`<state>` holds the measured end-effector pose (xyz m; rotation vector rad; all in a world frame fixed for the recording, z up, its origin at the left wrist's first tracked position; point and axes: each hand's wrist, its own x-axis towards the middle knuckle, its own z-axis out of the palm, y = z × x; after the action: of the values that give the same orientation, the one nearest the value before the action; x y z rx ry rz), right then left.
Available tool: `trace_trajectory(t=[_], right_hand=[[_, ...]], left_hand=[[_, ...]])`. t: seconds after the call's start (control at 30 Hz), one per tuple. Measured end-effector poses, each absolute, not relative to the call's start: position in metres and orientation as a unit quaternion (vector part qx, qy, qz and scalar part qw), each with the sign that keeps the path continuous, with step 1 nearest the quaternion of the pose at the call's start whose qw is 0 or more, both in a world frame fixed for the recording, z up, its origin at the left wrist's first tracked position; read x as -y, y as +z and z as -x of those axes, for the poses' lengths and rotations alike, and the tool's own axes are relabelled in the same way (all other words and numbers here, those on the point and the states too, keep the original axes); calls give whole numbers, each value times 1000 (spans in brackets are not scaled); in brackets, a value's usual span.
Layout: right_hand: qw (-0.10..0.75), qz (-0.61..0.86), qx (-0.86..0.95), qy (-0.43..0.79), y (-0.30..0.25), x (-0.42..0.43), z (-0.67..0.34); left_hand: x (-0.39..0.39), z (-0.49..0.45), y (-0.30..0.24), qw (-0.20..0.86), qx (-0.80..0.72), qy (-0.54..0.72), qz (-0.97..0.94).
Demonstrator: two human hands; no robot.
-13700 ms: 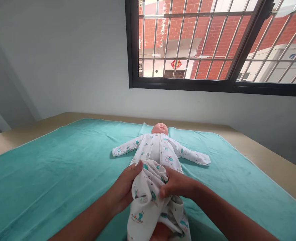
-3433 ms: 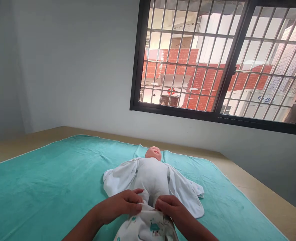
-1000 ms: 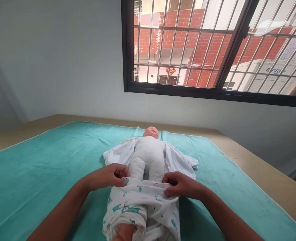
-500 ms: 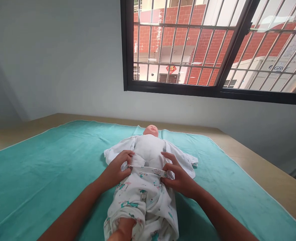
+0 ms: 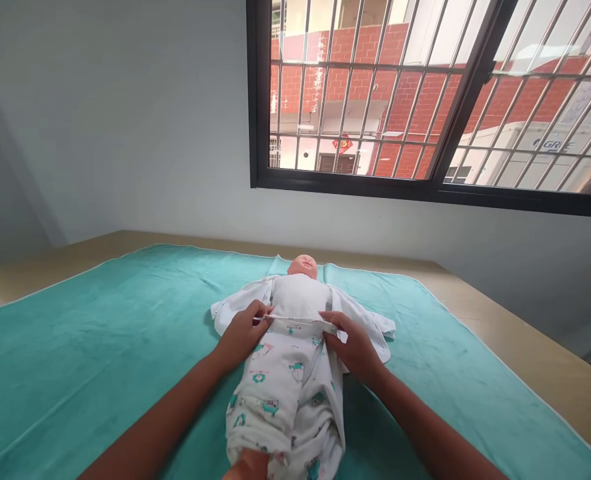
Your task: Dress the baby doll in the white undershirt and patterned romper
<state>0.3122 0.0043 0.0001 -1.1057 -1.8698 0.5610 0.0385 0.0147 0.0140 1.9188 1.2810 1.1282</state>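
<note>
A baby doll (image 5: 302, 267) lies on its back on a teal blanket (image 5: 100, 333), head towards the window. Its white cloth torso (image 5: 299, 299) is bare, with an open white top (image 5: 370, 321) spread under it on both sides. White printed trousers (image 5: 288, 387) cover its legs up to the waist. My left hand (image 5: 243, 331) pinches the waistband on the left side. At the right side my right hand (image 5: 354, 345) grips the same waistband. One doll foot pokes out of a trouser leg at the bottom edge.
The blanket covers a wide tan platform (image 5: 540, 353) that runs to the grey wall. A barred window (image 5: 425, 100) with a black frame sits above, brick building outside.
Both hands have drawn the trousers' waistband up the doll, from the thighs to the waist. The trousers now lie smoother over the legs.
</note>
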Motion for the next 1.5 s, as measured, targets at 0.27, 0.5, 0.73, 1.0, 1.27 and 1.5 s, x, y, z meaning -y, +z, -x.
trace_trajectory(t=[0.27, 0.5, 0.73, 1.0, 1.27, 1.5], right_hand=[[465, 570, 656, 172, 15, -61, -301], [509, 560, 621, 204, -21, -80, -290], [510, 472, 668, 265, -3, -71, -297], [368, 372, 698, 490, 34, -58, -317], [384, 402, 750, 359, 45, -57, -306], [465, 471, 714, 231, 28, -58, -284]], left_hand=[[-80, -60, 20, 210, -536, 456, -679], [-94, -58, -14, 251, -537, 487, -642], [-94, -54, -17, 282, -508, 496, -645], [-91, -46, -18, 331, -508, 499, -619], [-92, -50, -14, 363, -456, 511, -631], [-72, -63, 9, 345, -458, 492, -655]])
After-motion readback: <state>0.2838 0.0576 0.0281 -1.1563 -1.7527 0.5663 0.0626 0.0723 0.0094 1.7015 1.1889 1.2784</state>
